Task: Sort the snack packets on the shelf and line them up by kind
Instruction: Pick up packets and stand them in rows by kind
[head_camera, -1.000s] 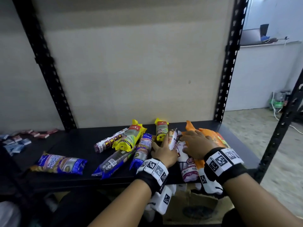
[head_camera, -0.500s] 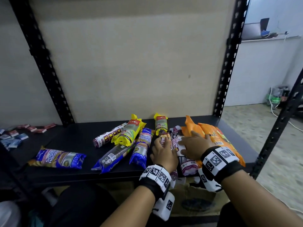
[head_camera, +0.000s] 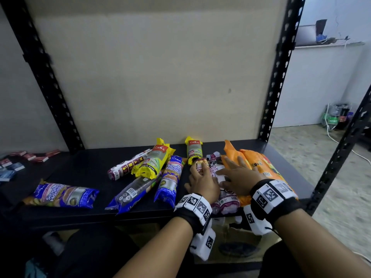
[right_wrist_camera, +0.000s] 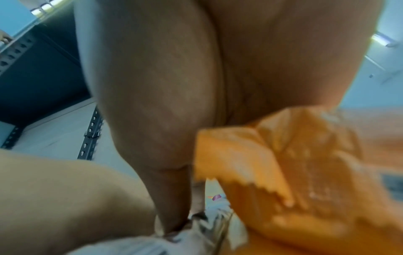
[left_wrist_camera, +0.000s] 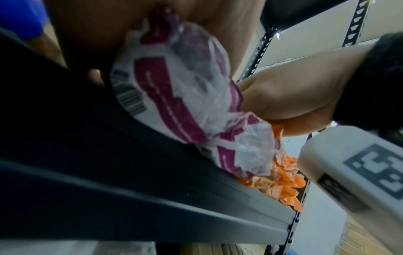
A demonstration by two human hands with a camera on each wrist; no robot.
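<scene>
Mixed packets lie on the black shelf [head_camera: 90,171]. My left hand [head_camera: 202,179] grips a white-and-purple packet [head_camera: 198,164], which runs under its palm [left_wrist_camera: 174,96]. A second white-and-purple packet [head_camera: 226,199] lies right beside it. My right hand [head_camera: 239,174] rests with spread straight fingers on that packet and on the orange packets [head_camera: 263,167] at the right end. Left of the hands lie two yellow packets [head_camera: 154,161] [head_camera: 193,150], three blue packets [head_camera: 170,179] [head_camera: 134,193] [head_camera: 64,194] and another white-and-purple packet [head_camera: 128,166].
Black perforated uprights [head_camera: 279,77] [head_camera: 44,77] frame the shelf, with a beige back panel behind. Small red and blue boxes [head_camera: 30,156] sit at the far left. A cardboard box [head_camera: 236,243] stands below the shelf's front edge.
The white-and-purple packet my left hand held on edge now lies flat beside the other one. My left hand has slid forward over it. My right hand has barely moved.
</scene>
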